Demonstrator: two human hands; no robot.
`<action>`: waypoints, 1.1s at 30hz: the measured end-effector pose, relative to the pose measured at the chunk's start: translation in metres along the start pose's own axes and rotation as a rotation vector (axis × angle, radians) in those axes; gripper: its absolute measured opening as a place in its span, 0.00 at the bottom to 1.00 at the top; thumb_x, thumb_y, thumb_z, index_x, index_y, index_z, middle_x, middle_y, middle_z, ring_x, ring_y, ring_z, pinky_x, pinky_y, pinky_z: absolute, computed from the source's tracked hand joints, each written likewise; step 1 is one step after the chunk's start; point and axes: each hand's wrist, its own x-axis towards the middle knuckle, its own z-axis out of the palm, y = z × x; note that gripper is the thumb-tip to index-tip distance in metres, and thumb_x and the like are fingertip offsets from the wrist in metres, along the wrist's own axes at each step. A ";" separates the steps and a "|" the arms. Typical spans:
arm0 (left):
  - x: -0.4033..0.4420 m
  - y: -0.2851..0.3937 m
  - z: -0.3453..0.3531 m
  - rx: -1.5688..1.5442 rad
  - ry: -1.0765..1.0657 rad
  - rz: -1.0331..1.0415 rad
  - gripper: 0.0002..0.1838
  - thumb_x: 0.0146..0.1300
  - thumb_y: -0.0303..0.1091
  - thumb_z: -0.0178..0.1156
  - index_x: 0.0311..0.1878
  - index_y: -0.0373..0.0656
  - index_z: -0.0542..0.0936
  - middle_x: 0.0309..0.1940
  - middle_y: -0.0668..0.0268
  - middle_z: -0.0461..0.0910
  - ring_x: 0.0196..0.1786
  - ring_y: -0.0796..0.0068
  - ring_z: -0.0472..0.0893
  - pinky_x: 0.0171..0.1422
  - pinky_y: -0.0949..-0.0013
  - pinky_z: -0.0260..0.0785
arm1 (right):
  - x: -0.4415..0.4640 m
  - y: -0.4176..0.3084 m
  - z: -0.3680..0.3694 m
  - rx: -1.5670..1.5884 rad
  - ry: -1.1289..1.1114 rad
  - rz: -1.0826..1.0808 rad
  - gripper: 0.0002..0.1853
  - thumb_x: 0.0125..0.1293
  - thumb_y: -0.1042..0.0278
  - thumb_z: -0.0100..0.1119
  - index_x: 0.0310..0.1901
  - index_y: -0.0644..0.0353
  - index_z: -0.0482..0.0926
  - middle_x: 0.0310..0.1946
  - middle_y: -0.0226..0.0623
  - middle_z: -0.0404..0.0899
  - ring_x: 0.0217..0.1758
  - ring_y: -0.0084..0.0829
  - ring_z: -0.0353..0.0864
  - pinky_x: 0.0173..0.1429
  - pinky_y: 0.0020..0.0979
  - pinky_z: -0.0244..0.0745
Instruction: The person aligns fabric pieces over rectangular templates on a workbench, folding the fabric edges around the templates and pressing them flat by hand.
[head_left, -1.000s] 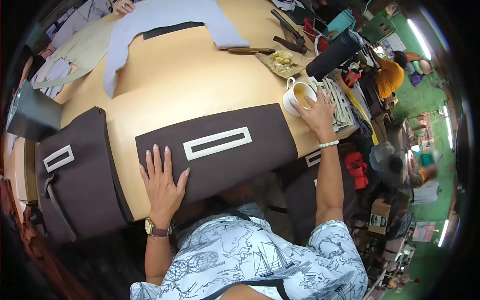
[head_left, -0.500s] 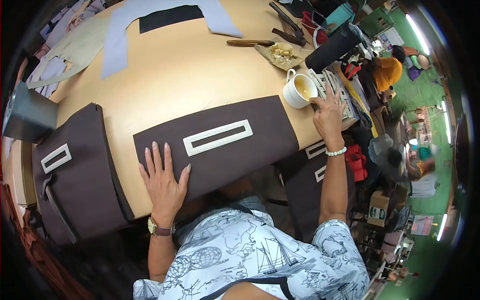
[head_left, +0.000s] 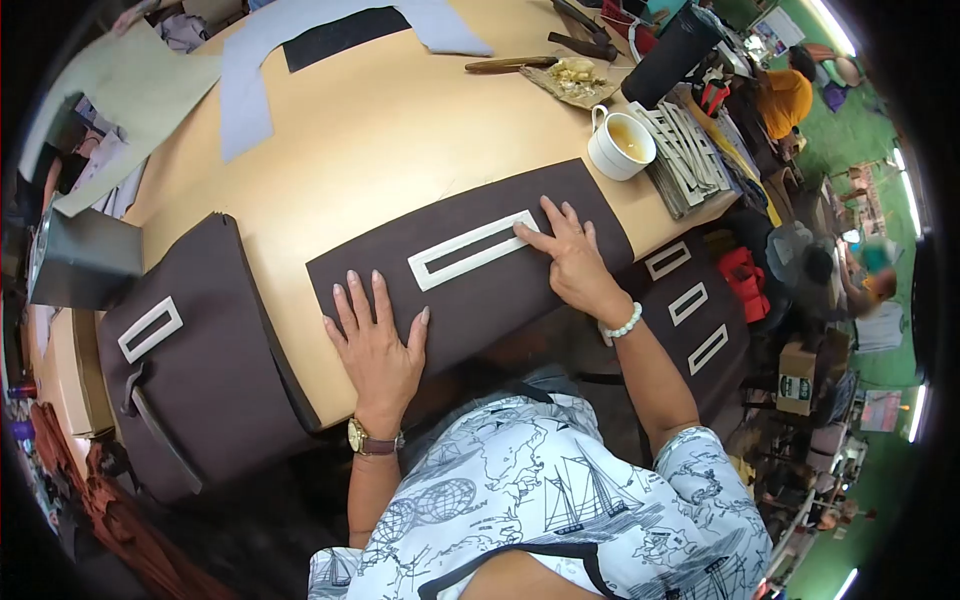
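Note:
A dark brown panel lies across the table's front edge, with a white rectangular frame on its upper part. My left hand rests flat on the panel's left side, fingers spread and holding nothing. On the right side my right hand touches the right end of the white frame with its thumb or a fingertip; its fingers are apart and nothing is in them. A white cup of yellowish liquid stands beyond the panel's right corner.
Folded brown pieces with a curved tool lie at the left, near a grey metal box. Pale strips, a black cylinder and a hammer are at the right. A person in orange is beyond.
My right hand has left the cup and moved down and left onto the panel. The view has shifted, and the pale green sheet at the far left has been lifted.

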 end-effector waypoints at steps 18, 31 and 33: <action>-0.008 -0.007 -0.011 -0.103 0.071 -0.037 0.35 0.61 0.44 0.59 0.66 0.35 0.62 0.68 0.45 0.56 0.71 0.45 0.53 0.71 0.47 0.45 | 0.014 -0.017 0.003 -0.994 -0.036 0.006 0.31 0.65 0.61 0.47 0.70 0.56 0.56 0.73 0.39 0.45 0.75 0.48 0.43 0.73 0.58 0.34; -0.047 -0.038 -0.036 -0.074 0.093 -0.119 0.30 0.60 0.40 0.60 0.57 0.25 0.69 0.62 0.43 0.64 0.66 0.44 0.62 0.69 0.54 0.56 | 0.007 -0.048 0.007 -1.142 -0.161 -0.088 0.34 0.66 0.59 0.43 0.72 0.56 0.49 0.73 0.39 0.43 0.75 0.48 0.42 0.73 0.57 0.32; -0.049 -0.038 -0.036 -0.085 0.102 -0.117 0.29 0.60 0.40 0.60 0.56 0.25 0.70 0.62 0.44 0.65 0.66 0.44 0.62 0.68 0.54 0.56 | 0.008 -0.057 0.010 -1.132 -0.152 -0.111 0.33 0.66 0.59 0.43 0.71 0.57 0.49 0.73 0.40 0.43 0.75 0.48 0.42 0.73 0.57 0.32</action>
